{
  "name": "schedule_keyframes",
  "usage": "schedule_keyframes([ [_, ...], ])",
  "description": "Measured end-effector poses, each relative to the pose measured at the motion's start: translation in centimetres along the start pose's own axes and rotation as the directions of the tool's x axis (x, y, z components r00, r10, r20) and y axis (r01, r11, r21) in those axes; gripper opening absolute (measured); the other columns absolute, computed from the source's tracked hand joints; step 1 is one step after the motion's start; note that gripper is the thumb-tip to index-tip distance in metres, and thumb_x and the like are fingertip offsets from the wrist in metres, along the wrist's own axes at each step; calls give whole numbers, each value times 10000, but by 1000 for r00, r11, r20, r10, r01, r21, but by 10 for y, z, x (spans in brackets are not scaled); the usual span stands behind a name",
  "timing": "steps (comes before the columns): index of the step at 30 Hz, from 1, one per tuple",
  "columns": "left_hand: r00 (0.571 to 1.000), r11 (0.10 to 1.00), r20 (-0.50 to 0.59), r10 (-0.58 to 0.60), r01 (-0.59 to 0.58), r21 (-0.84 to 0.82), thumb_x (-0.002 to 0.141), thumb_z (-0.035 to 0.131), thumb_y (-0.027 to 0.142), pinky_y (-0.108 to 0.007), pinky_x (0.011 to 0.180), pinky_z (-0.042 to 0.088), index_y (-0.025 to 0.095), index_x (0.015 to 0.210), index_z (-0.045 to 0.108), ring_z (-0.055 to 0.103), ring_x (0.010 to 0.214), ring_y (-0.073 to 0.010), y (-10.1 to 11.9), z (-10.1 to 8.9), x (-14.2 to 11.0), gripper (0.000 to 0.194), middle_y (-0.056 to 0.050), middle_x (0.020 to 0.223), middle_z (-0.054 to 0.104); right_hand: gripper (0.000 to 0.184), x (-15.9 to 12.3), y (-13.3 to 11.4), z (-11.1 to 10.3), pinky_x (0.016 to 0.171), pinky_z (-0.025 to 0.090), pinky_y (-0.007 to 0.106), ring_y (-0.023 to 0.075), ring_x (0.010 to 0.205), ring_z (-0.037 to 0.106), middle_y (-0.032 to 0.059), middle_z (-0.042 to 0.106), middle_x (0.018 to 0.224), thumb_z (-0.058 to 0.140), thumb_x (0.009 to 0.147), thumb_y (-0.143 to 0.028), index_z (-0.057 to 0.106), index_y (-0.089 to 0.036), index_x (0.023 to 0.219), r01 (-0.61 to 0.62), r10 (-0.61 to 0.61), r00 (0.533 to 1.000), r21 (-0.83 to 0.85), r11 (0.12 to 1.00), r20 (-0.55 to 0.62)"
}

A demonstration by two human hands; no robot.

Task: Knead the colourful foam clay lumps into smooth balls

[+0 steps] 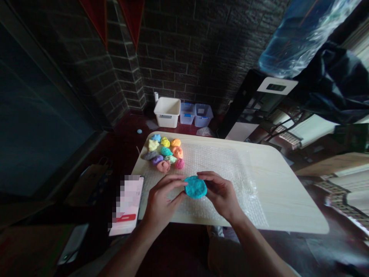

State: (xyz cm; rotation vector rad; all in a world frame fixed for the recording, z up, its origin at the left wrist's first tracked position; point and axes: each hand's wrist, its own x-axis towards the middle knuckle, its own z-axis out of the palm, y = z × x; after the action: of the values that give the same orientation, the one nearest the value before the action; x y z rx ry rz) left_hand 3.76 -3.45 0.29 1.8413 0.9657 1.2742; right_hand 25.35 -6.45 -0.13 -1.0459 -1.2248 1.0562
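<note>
A flattened round piece of turquoise modelling clay [195, 187] is held up between my two hands, above the bubble wrap [219, 165]. My left hand [164, 196] pinches its left edge between fingers and thumb. On the opposite edge, my right hand [221, 194] grips it, with the thumb partly hidden behind the disc. Beyond my left hand, several lumps of coloured clay sit in a cluster, among them a salmon lump [163, 166], a pink lump [179, 164], a purple lump [157, 160] and a yellow lump [165, 142].
The pale wooden table [288, 188] carries the bubble wrap. A pink and white screen or card [127, 207] is at its left edge. Behind stand a white basket [167, 111], two clear bins [203, 115] and a water dispenser [259, 96] against the brick wall.
</note>
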Motion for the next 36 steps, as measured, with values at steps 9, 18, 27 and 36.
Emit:
schedule_keyframes([
  [9,801,630,241,-549,585,-510,868,805,462,-334,786,618,163,1031,746,753,933,-250,-1,10,4,345,-104,1021,793,234,-1,-10,5,604,465,225,103,643,571,-4,691,735,865,868,-382,797,-181,968,-281,271,951,53,958,149],
  [18,807,680,190,-560,578,-451,884,786,479,-251,707,556,167,963,803,707,809,-186,-1,11,0,322,-52,862,770,231,-4,1,8,809,555,321,164,840,676,41,756,934,856,880,-379,800,-215,1032,-265,253,951,45,963,179],
  [27,891,824,202,-406,453,-342,949,732,441,-301,849,593,176,1110,774,761,958,-233,4,10,-7,313,-109,1099,801,162,-5,-9,16,756,599,312,171,796,715,47,809,909,864,867,-350,835,-225,966,-186,184,982,118,975,32],
  [36,868,698,241,-433,492,-520,923,767,448,-259,747,565,162,949,733,681,817,-179,15,15,-5,289,-42,863,718,399,-17,-28,23,736,569,341,189,834,681,46,740,945,716,983,-198,727,-328,1360,231,-226,973,-288,929,50],
])
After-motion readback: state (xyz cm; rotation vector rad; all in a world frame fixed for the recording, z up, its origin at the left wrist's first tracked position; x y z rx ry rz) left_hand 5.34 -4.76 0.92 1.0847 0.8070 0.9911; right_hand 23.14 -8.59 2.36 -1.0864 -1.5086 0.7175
